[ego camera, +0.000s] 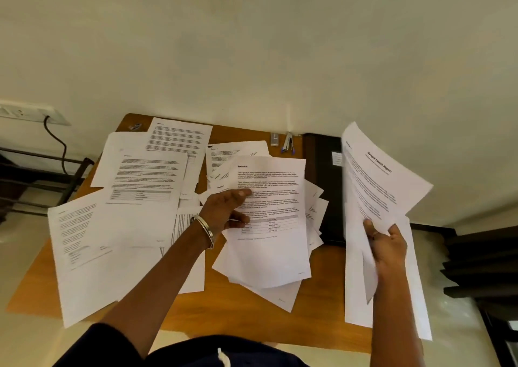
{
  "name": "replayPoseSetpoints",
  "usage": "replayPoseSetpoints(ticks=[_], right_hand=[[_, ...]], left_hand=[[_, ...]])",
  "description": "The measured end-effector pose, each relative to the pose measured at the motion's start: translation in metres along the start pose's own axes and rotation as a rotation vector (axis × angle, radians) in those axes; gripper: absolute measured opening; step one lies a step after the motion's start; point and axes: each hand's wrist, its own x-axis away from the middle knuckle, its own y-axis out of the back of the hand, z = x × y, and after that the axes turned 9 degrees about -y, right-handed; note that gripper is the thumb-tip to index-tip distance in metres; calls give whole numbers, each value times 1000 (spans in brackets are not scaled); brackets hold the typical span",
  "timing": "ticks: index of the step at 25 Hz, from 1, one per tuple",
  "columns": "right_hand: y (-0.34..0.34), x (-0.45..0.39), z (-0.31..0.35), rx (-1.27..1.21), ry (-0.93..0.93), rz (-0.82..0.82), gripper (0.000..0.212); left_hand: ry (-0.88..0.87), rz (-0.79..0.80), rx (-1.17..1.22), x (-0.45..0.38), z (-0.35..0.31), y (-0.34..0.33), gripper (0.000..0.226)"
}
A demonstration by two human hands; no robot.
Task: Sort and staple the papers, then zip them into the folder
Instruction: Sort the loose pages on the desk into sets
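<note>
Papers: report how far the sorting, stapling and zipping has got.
Done: little; loose sheets cover the table. In hand: sorting. The right hand holds up a few papers, the left hand rests open on the middle pile. Left: stapling, stapler untouched; filing, folder lies flat.

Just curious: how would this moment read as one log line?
phase: sorting | left hand: on Section 4 sheet | right hand: holding Health Report sheets | stapler: untouched | folder: shut

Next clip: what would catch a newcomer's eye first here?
Loose printed papers are strewn across the wooden table. The right hand holds a sheaf topped "Sample Health Report" up at the right, while the left hand rests on the "Section 4" page mid-table.
</note>
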Motion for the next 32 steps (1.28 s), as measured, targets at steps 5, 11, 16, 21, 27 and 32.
replayPoseSetpoints(ticks=[5,11,16,21,27,32], right_hand=[[-3,-8,-12,-103,-109,113,36],[-43,1,-22,249,153,259,37],[-54,7,-31,245,165,325,43],[-45,10,-23,-74,68,537,74],[-66,21,12,223,292,406,35],[-100,40,18,160,418,396,33]], left_hand=[[-28,-38,-19,3,3,4,26],[-35,-15,-73,5,-3,-7,42],[-292,-43,-271,10,-9,-23,16],[-476,192,-264,14,-13,-21,37],[-754,11,-533,14,-35,-12,77],[-624,-555,-1112,13,-50,1,76]])
